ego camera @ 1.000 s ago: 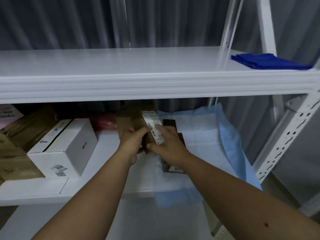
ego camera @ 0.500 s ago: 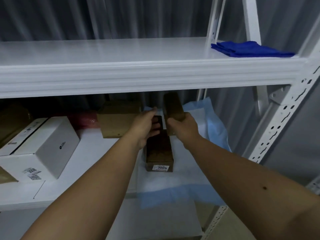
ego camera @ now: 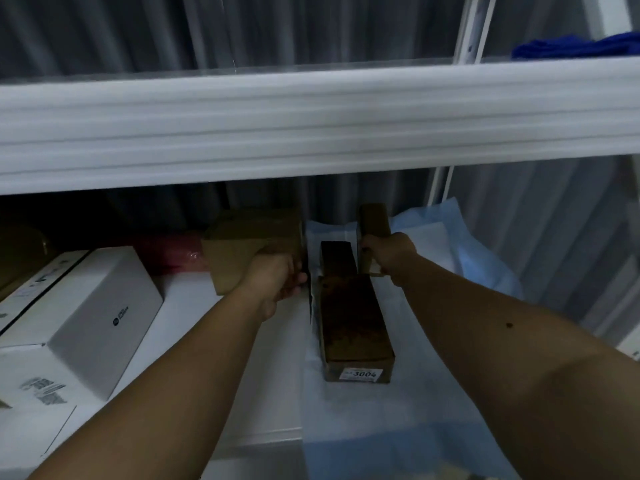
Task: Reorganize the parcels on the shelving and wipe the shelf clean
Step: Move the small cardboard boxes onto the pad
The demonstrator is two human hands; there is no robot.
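It was a parcel storeroom: white metal shelving (ego camera: 311,126) held labelled cardboard boxes (ego camera: 353,323) before a grey curtain (ego camera: 207,29).

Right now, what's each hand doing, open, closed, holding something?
Left hand: grips the brown cardboard box.
Right hand: holds the narrow brown parcel upright.

Blue cloth (ego camera: 581,46) cut off right.

The long brown box (ego camera: 353,327) lying on the blue-and-white sheet (ego camera: 408,445) carries a small white label (ego camera: 362,373) on its near end, reading "3004". The white box (ego camera: 93,317) at left bears a small round logo with two short lines of print, and a barcode label below, all too blurred to read.
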